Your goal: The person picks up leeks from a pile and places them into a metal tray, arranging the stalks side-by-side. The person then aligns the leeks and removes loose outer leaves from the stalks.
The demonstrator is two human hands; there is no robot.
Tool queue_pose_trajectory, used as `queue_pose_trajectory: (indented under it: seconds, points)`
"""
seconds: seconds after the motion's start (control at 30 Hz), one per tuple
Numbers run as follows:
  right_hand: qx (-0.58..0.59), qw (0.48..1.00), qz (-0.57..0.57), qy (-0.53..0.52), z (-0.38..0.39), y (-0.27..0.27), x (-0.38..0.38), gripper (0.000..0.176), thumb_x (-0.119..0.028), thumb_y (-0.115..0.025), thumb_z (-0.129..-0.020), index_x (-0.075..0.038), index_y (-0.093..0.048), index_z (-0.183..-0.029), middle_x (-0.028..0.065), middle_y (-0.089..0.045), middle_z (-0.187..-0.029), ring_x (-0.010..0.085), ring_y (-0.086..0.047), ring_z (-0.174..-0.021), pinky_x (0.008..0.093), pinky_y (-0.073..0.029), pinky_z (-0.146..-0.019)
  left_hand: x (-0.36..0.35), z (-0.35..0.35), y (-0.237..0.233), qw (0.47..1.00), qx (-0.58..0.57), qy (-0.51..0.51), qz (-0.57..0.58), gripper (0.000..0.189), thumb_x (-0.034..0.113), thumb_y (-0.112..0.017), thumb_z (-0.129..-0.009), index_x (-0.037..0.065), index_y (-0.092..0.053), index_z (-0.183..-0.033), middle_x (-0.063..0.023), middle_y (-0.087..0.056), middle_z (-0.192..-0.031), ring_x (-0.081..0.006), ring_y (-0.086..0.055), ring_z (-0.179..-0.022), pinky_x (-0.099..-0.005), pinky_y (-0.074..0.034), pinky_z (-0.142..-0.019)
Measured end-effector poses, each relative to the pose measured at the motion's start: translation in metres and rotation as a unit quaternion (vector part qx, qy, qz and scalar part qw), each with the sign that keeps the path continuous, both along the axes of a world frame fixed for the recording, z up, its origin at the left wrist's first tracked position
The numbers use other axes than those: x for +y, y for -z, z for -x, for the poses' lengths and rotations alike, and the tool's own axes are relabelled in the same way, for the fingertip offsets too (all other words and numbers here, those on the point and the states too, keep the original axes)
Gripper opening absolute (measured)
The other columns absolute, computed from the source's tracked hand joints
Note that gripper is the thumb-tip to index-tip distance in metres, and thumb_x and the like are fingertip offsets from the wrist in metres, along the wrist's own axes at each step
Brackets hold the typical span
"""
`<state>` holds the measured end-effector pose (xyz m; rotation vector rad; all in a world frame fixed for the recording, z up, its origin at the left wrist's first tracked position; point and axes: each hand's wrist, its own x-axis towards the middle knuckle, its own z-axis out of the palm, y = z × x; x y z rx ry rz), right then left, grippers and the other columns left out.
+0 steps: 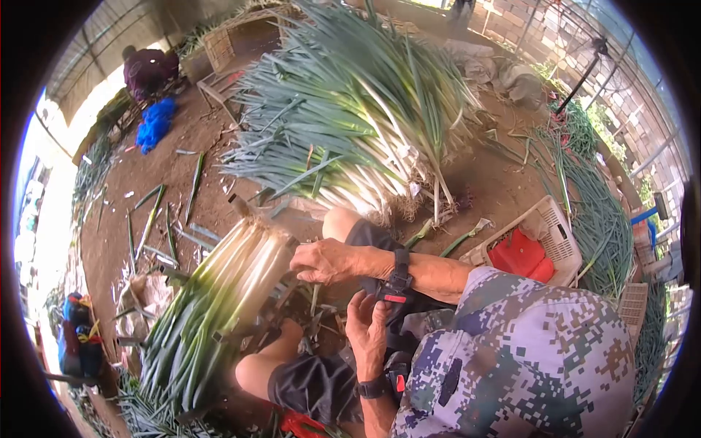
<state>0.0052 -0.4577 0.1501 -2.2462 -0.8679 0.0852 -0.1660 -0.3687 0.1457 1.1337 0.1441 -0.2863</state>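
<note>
Short-sleeved shirt (526, 350) in pixel camouflage, grey, blue and brown; dark shorts (314, 383); black wristbands (398, 274) with red tabs behind the right hand (325, 261) and left hand (367, 328).

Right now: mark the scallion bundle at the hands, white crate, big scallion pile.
scallion bundle (244, 274), head view, white stalks.
white crate (558, 241), head view, side wall.
scallion pile (350, 91), head view, green leaves.
</note>
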Motion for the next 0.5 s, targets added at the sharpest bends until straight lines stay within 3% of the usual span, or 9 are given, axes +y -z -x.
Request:
queue_pose_trajectory:
  seconds: [0.03,0.17,0.2,0.27,0.33,0.37,0.4,0.47,0.5]
  points:
    - [-0.018,0.999,-0.004,0.043,-0.008,-0.006,-0.017,0.023,-0.026,-0.064,-0.092,-0.007,-0.065,-0.105,0.0129,-0.066,-0.101,0.0340,-0.066,-0.096,0.0430,-0.053,-0.081,0.003,-0.004,0.008,0.997,-0.046,0.008,-0.069,0.043,0.019,-0.068,-0.098,-0.005,-0.052,-0.129,-0.0136,-0.064,-0.113,-0.0174,-0.065,-0.094,-0.0313,-0.056,-0.083]
    - [0.001,0.962,-0.086,0.259,-0.065,0.020,-0.121,0.028,-0.023,-0.066,-0.090,-0.004,-0.066,-0.110,0.0143,-0.071,-0.091,0.0274,-0.070,-0.086,0.0361,-0.054,-0.077,0.003,-0.025,-0.001,0.986,-0.032,-0.068,-0.150,0.017,0.012,-0.063,-0.099,-0.002,-0.064,-0.109,-0.0043,-0.067,-0.094,-0.0112,-0.061,-0.082,-0.0256,-0.050,-0.074]
    - [0.081,0.948,-0.056,0.302,-0.077,0.034,-0.157,0.038,-0.029,-0.065,-0.094,-0.001,-0.063,-0.120,0.0194,-0.071,-0.109,0.0263,-0.069,-0.104,0.0364,-0.054,-0.091,0.002,-0.027,0.001,0.984,-0.047,-0.064,-0.162,0.015,0.010,-0.062,-0.099,-0.002,-0.064,-0.109,-0.0039,-0.066,-0.093,-0.0110,-0.061,-0.080,-0.0255,-0.050,-0.073]
    - [0.121,0.890,0.013,0.440,-0.093,0.054,-0.215,0.045,-0.030,-0.067,-0.091,0.000,-0.061,-0.124,0.0201,-0.069,-0.117,0.0277,-0.068,-0.106,0.0372,-0.054,-0.091,-0.002,-0.033,0.003,0.978,-0.073,-0.055,-0.188,0.012,0.008,-0.060,-0.099,-0.001,-0.064,-0.107,-0.0031,-0.066,-0.090,-0.0105,-0.059,-0.077,-0.0253,-0.049,-0.070]
    - [0.111,0.837,0.062,0.531,-0.105,0.064,-0.262,0.051,-0.032,-0.066,-0.090,-0.002,-0.058,-0.129,0.0188,-0.068,-0.118,0.0298,-0.067,-0.106,0.0360,-0.054,-0.091,-0.011,-0.046,-0.004,0.941,-0.178,-0.034,-0.285,0.006,-0.003,-0.066,-0.088,0.000,-0.065,-0.094,-0.0112,-0.067,-0.084,-0.0207,-0.065,-0.072,-0.0302,-0.053,-0.069]
    - [0.099,0.816,0.098,0.561,-0.117,0.065,-0.274,0.065,-0.037,-0.070,-0.088,-0.001,-0.050,-0.138,0.0216,-0.059,-0.133,0.0319,-0.060,-0.120,0.0401,-0.050,-0.099,-0.011,-0.055,-0.011,0.933,-0.213,-0.021,-0.288,0.010,-0.004,-0.067,-0.085,0.001,-0.065,-0.093,-0.0132,-0.067,-0.084,-0.0247,-0.066,-0.073,-0.0320,-0.053,-0.069]
    - [0.051,0.802,0.133,0.580,-0.128,0.069,-0.286,0.070,-0.038,-0.072,-0.086,0.001,-0.047,-0.140,0.0231,-0.056,-0.135,0.0340,-0.056,-0.124,0.0427,-0.046,-0.102,-0.018,-0.062,-0.008,0.922,-0.256,-0.009,-0.292,0.013,-0.006,-0.069,-0.082,0.001,-0.066,-0.093,-0.0151,-0.068,-0.085,-0.0286,-0.067,-0.074,-0.0338,-0.054,-0.069]
    - [-0.041,0.762,0.206,0.613,-0.145,0.073,-0.303,0.081,-0.040,-0.076,-0.084,0.004,-0.039,-0.142,0.0262,-0.049,-0.140,0.0383,-0.048,-0.132,0.0480,-0.039,-0.109,-0.031,-0.076,0.001,0.906,-0.299,0.025,-0.298,0.017,-0.005,-0.072,-0.078,0.003,-0.066,-0.091,-0.0139,-0.068,-0.083,-0.0306,-0.067,-0.071,-0.0354,-0.053,-0.065]
    - [-0.009,0.759,0.210,0.616,-0.154,0.070,-0.309,0.089,-0.041,-0.078,-0.081,0.003,-0.034,-0.145,0.0266,-0.047,-0.142,0.0391,-0.045,-0.134,0.0488,-0.037,-0.111,-0.036,-0.082,0.008,0.895,-0.317,0.019,-0.312,0.019,-0.005,-0.073,-0.076,0.005,-0.067,-0.091,-0.0124,-0.067,-0.079,-0.0293,-0.065,-0.068,-0.0347,-0.052,-0.061]
